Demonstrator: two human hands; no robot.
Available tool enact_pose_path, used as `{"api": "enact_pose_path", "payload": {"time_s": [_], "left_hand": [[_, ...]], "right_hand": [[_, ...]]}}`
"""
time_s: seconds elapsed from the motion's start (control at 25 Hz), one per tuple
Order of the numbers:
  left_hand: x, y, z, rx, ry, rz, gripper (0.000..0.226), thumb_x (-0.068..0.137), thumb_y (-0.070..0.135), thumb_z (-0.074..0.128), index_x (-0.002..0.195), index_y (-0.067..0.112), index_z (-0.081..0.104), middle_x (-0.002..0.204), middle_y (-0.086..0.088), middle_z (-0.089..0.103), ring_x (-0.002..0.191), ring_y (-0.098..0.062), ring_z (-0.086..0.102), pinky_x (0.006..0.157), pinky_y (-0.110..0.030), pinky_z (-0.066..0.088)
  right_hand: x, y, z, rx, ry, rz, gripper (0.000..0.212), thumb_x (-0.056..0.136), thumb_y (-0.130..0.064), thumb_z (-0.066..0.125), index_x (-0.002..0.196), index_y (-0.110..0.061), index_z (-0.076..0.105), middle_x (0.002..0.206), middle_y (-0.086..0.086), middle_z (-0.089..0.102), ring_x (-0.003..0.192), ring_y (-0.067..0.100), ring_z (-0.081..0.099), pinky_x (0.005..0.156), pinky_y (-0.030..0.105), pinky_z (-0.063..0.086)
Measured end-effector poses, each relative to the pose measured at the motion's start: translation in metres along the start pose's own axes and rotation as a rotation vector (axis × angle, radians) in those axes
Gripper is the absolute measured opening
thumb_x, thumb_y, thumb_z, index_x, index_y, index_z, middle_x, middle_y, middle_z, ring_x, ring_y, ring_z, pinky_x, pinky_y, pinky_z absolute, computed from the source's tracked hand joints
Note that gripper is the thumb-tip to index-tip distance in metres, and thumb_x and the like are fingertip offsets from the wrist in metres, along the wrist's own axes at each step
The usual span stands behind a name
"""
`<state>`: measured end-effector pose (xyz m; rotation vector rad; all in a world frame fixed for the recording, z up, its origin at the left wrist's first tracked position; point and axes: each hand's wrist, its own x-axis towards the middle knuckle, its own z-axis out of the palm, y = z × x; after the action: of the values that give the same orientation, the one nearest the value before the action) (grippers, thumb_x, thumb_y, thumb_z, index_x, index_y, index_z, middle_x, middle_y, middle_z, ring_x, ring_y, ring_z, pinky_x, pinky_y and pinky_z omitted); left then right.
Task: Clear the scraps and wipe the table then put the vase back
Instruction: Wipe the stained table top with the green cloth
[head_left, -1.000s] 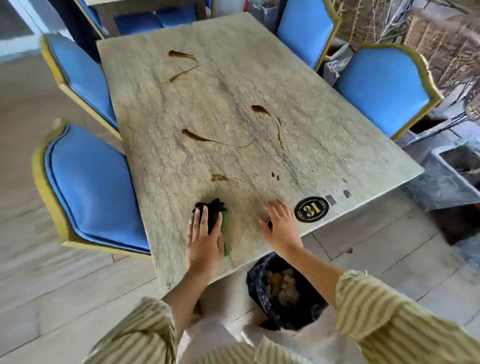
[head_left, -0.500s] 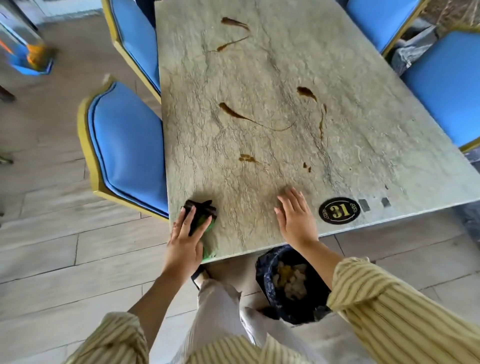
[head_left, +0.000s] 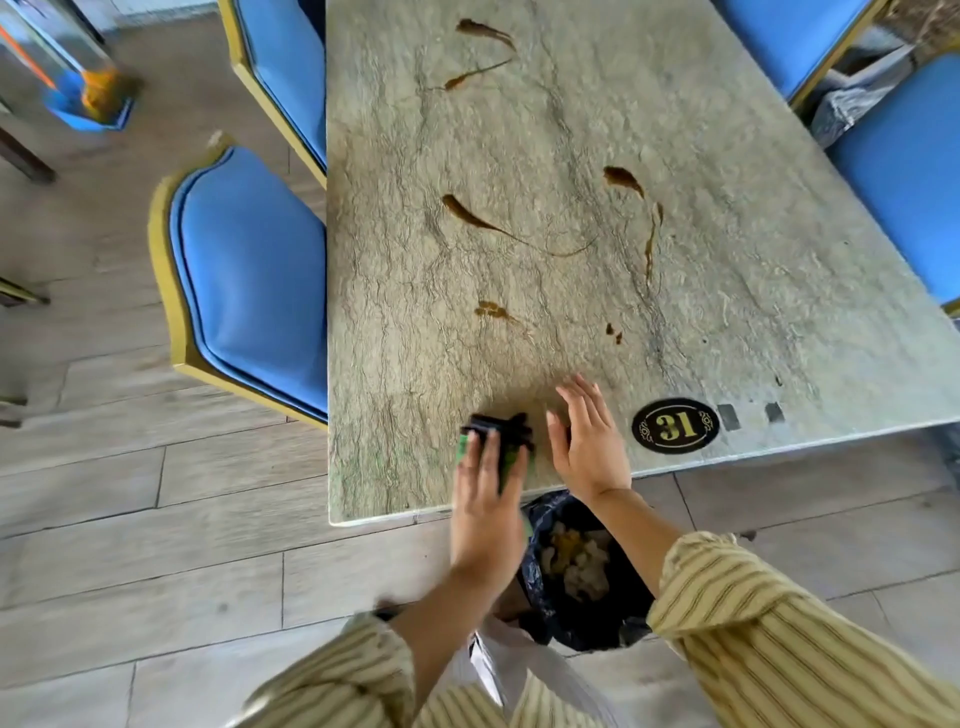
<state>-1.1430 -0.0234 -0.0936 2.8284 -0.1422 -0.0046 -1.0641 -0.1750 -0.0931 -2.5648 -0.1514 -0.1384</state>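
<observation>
Left grip (head_left: 485, 499) lies flat on a dark cloth (head_left: 501, 434) with a green layer under it, fingers straight, pressing it down on the worktop (head_left: 727, 291) near the front edge. It presses but does not curl round the cloth. Just to the right, the right grip (head_left: 587, 441) is spread wide with loose fingers. It rests on the stone beside the cloth and holds nothing.

Wiping looks like the job right now, and it has hardly started. Brown sauce streaks (head_left: 483, 221) and small drips (head_left: 493, 310) are farther back on the stone, away from the cloth. To do it well, keep the cloth flat, push firmly, and pull the mess toward the front edge so it drops into the bin. Go over each brown mark twice, since sticky sauce may smear.

Below the front edge sits a bin (head_left: 587, 618) with a black bag in it. Inside are pale and yellow food scraps (head_left: 576, 564), so that part seems done.

Farther right, a round black plate with the number 31 (head_left: 674, 426) is stuck on the stone. Blue chairs (head_left: 249, 270) stand on both sides. No vase shows anywhere, so putting it back must wait.
</observation>
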Motion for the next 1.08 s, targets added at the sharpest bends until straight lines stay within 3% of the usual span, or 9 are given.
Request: {"api": "enact_pose_path", "payload": {"time_s": [0.16,0.28,0.48,0.68,0.76,0.96,1.08], "left_hand": [[0.011,0.009,0.000,0.038,-0.054,0.082,0.063,0.085,0.016,0.045,0.145,0.029,0.031,0.158,-0.007,0.015,0.147,-0.029,0.006,0.117,-0.047,0.015],[0.000,-0.040,-0.013,0.042,-0.018,0.027,0.060,0.087,0.017,0.042,0.144,0.033,0.031,0.159,-0.005,0.014,0.147,-0.027,0.006,0.116,-0.049,0.012],[0.017,-0.120,-0.037,0.026,-0.029,-0.011,0.054,0.090,0.025,0.027,0.143,0.031,0.038,0.159,-0.005,0.016,0.147,-0.026,0.008,0.115,-0.048,0.026],[0.060,-0.125,-0.045,0.048,-0.036,-0.231,0.049,0.098,0.039,0.025,0.147,0.034,0.028,0.160,-0.003,0.001,0.147,-0.024,-0.007,0.120,-0.041,0.002],[0.059,-0.113,-0.041,0.073,-0.040,-0.265,0.052,0.098,0.048,0.025,0.148,0.035,0.022,0.160,-0.004,-0.003,0.147,-0.026,-0.010,0.119,-0.039,-0.001],[0.035,-0.069,-0.028,0.108,-0.075,-0.112,0.057,0.097,0.055,0.019,0.150,0.034,0.016,0.160,-0.007,-0.008,0.145,-0.029,-0.014,0.118,-0.044,0.003],[0.022,-0.045,-0.017,0.122,-0.098,0.068,0.052,0.099,0.050,0.021,0.149,0.033,0.021,0.160,-0.008,-0.001,0.146,-0.031,-0.008,0.118,-0.049,0.012]], "right_hand": [[0.001,0.000,-0.003,0.079,0.026,0.050,0.040,0.100,-0.024,0.036,0.135,-0.006,0.044,0.144,0.009,0.044,0.141,0.019,0.028,0.112,0.039,0.035],[-0.001,-0.002,-0.002,0.081,0.026,0.093,0.040,0.100,-0.025,0.038,0.136,-0.008,0.043,0.146,0.007,0.042,0.143,0.020,0.026,0.111,0.039,0.037],[-0.003,0.001,0.001,0.045,0.000,0.111,0.044,0.099,-0.030,0.038,0.138,-0.010,0.042,0.151,0.007,0.035,0.144,0.025,0.025,0.105,0.041,0.041],[-0.015,0.010,-0.012,0.030,-0.127,0.083,0.060,0.097,-0.049,0.035,0.148,-0.020,0.025,0.158,-0.005,0.018,0.147,0.015,0.009,0.114,0.030,0.018],[-0.021,0.016,-0.017,0.038,-0.154,0.057,0.067,0.094,-0.054,0.038,0.150,-0.019,0.022,0.159,-0.004,0.015,0.147,0.014,0.006,0.117,0.030,0.014],[-0.021,0.015,-0.019,-0.133,-0.225,-0.028,0.078,0.090,-0.066,0.033,0.150,-0.017,0.019,0.160,-0.001,0.003,0.147,0.013,-0.007,0.121,0.039,0.006],[-0.006,0.015,-0.019,-0.155,-0.217,-0.076,0.075,0.092,-0.066,0.027,0.149,-0.017,0.022,0.160,0.001,0.008,0.148,0.014,-0.003,0.121,0.041,0.006]]}}
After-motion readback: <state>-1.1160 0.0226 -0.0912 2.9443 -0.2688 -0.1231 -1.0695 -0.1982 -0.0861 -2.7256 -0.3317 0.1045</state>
